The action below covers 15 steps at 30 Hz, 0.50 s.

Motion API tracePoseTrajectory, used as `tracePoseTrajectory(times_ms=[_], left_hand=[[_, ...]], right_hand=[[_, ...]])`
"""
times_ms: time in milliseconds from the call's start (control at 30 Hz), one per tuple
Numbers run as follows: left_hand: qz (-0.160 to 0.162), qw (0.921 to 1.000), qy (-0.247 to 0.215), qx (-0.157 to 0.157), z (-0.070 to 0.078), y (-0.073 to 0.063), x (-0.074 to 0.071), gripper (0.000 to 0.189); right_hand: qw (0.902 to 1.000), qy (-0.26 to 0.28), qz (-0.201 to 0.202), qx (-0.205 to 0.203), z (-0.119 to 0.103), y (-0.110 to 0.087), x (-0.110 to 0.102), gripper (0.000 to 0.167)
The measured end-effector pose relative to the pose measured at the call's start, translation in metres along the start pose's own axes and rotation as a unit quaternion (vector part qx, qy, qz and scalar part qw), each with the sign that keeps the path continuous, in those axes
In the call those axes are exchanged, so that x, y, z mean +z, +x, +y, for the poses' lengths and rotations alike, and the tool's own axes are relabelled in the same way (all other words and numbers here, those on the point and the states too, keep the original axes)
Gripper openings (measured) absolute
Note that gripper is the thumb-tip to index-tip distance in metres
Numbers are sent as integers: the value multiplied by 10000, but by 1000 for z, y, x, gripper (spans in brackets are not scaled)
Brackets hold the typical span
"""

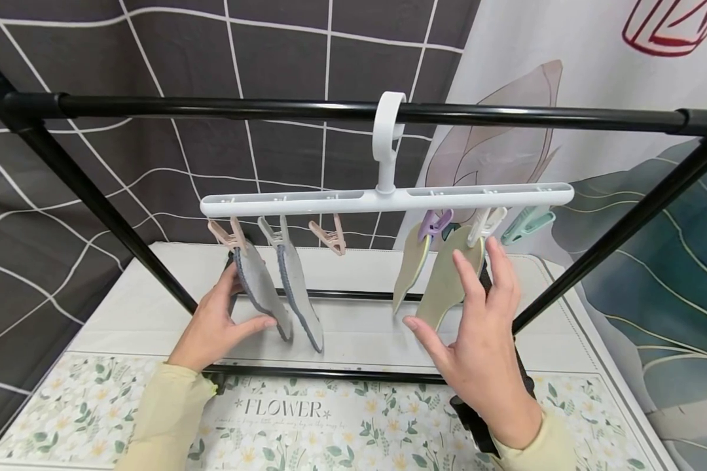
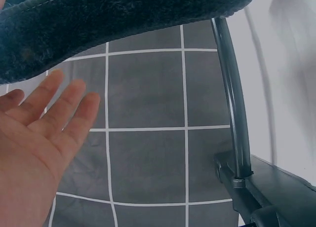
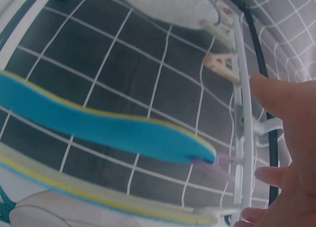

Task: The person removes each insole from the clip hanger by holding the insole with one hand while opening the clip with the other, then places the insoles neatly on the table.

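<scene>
A white clip hanger (image 1: 383, 199) hangs by its hook from the black rack rail (image 1: 212, 108). Two grey insoles (image 1: 259, 284) (image 1: 299, 288) are clipped on its left half, two beige insoles (image 1: 444, 281) (image 1: 409, 268) on its right. My left hand (image 1: 218, 320) cups the leftmost grey insole, thumb across its lower front, fingers straight behind it. In the left wrist view the hand (image 2: 39, 138) is flat under the dark insole (image 2: 123, 19). My right hand (image 1: 477, 327) lies with straight fingers against the rightmost beige insole, whose blue underside (image 3: 113, 126) shows in the right wrist view.
An empty pink clip (image 1: 330, 235) and an empty green clip (image 1: 527, 224) hang from the hanger. The rack's slanted black legs (image 1: 94, 196) frame both sides. Below lies a white table with a floral mat (image 1: 330, 418). A dark checked curtain (image 1: 153, 52) hangs behind.
</scene>
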State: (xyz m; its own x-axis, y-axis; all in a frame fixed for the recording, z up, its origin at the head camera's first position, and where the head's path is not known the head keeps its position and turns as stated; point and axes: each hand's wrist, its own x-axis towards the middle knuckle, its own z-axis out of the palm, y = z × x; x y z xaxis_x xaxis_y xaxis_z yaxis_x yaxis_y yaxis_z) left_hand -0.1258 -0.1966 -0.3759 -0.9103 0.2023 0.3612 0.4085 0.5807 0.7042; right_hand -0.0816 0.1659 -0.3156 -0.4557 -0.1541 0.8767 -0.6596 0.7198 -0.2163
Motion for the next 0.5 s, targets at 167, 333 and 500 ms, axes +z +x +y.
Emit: tracePoseTrajectory(times_ms=[167,333,500], left_hand=[[43,10000,-58,40,1,0,0,99],[80,9999,-94,37,2,0,0,102],[141,9998,-101,59,1,0,1,103]], right_hand=[[9998,102,-175,-6,-9,3,3,77],[9990,232,-371,-61,-17,7,7,74],[9979,424,-457,-160,-25,12,12,71]])
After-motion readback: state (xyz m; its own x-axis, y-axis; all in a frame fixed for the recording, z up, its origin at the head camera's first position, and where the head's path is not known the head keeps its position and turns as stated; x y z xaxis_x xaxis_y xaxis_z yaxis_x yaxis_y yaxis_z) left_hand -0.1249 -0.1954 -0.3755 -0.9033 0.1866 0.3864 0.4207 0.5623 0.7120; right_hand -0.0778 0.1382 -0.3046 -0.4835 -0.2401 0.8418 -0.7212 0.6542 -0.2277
